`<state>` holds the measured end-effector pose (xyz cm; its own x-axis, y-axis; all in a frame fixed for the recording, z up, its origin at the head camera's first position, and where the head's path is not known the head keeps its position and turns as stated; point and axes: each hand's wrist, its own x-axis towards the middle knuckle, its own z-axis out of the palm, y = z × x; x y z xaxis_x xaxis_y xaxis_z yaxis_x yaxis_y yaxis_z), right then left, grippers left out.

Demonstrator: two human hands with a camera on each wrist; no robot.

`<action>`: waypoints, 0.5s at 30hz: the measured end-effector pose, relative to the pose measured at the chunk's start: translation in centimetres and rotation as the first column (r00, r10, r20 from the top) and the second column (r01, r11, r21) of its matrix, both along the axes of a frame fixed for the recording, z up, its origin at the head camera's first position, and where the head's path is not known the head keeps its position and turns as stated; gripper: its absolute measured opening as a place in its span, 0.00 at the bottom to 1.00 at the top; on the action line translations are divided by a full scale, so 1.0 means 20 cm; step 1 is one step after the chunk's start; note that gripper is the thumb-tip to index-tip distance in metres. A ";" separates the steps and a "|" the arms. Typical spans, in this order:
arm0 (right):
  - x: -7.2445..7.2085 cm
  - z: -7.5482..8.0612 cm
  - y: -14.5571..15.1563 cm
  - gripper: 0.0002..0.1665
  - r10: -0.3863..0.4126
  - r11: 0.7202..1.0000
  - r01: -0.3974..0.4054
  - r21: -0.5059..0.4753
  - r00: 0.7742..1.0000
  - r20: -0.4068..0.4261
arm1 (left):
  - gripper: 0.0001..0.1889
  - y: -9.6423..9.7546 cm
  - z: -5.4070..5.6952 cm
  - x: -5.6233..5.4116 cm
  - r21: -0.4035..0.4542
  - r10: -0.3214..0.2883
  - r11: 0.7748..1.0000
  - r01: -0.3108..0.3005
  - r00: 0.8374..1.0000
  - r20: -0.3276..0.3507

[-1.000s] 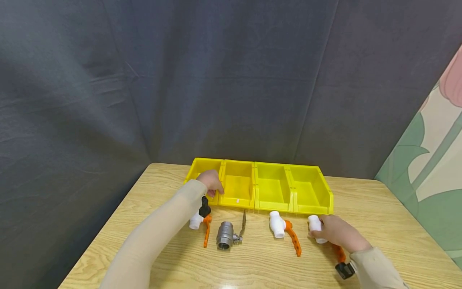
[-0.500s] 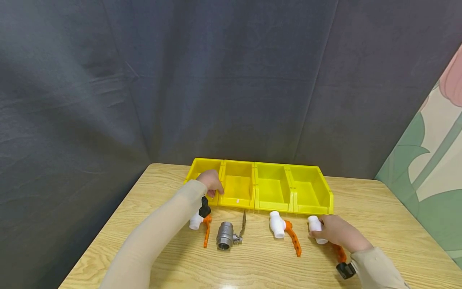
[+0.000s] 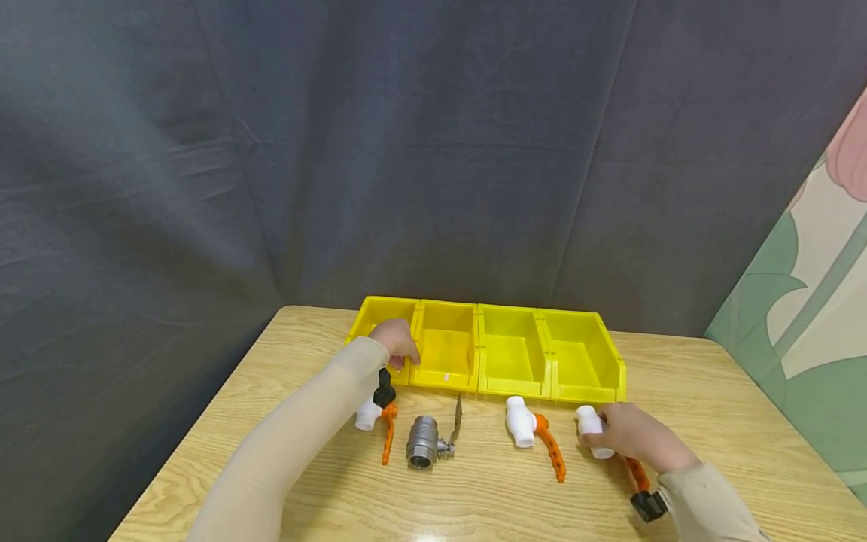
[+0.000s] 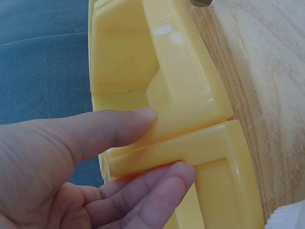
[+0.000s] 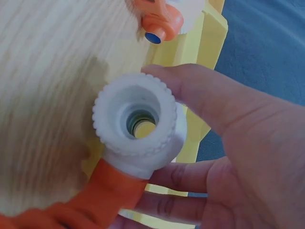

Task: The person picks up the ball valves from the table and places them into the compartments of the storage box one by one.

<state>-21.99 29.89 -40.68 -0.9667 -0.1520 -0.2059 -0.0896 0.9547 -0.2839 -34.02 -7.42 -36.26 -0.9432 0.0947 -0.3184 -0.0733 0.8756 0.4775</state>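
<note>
In the head view my left hand (image 3: 396,342) is at the front of the leftmost of several yellow storage bins (image 3: 443,346). Its thumb and fingers pinch the adjoining side walls (image 4: 143,148) of two bins, as the left wrist view shows. My right hand (image 3: 640,433) grips the white body of a PVC ball valve (image 3: 591,430), whose orange lever (image 3: 637,474) points toward me, partly hidden by the hand. Up close, the right wrist view looks into the valve's ribbed round end (image 5: 136,114). The thumb lies on one side of the body, the fingers on the other.
Left of my right hand lies another white valve (image 3: 520,423) with an orange lever. A metal ball valve (image 3: 423,442) lies near the middle, and a third white valve (image 3: 368,414) sits beside my left forearm. A dark curtain (image 3: 433,150) hangs behind the wooden table (image 3: 488,497).
The valve in my right hand has tilted very slightly to the left. My left hand, the bins and the other valves have stayed where they were.
</note>
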 end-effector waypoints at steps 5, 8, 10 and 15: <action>-0.01 0.03 0.00 0.29 0.005 1.000 -0.005 0.013 1.000 0.020 | 0.13 0.00 0.00 0.00 -0.010 0.001 1.000 -0.001 1.000 0.001; -0.02 0.06 0.00 0.28 0.010 1.000 -0.010 0.014 1.000 0.022 | 0.13 0.00 0.00 0.00 -0.011 -0.003 1.000 0.003 1.000 0.001; -0.02 0.08 0.00 0.28 0.010 1.000 -0.011 0.014 1.000 0.022 | 0.13 0.00 0.00 0.00 -0.008 -0.008 1.000 0.008 1.000 0.001; -0.04 0.15 -0.01 0.27 0.024 1.000 -0.024 0.012 1.000 0.013 | 0.13 -0.01 0.01 0.00 -0.002 -0.012 1.000 0.012 1.000 0.000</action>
<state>-22.83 29.73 -37.75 -0.9601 -0.1728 -0.2201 -0.1093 0.9555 -0.2739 -34.04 -7.53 -36.15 -0.9420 0.1050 -0.3189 -0.0633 0.8773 0.4758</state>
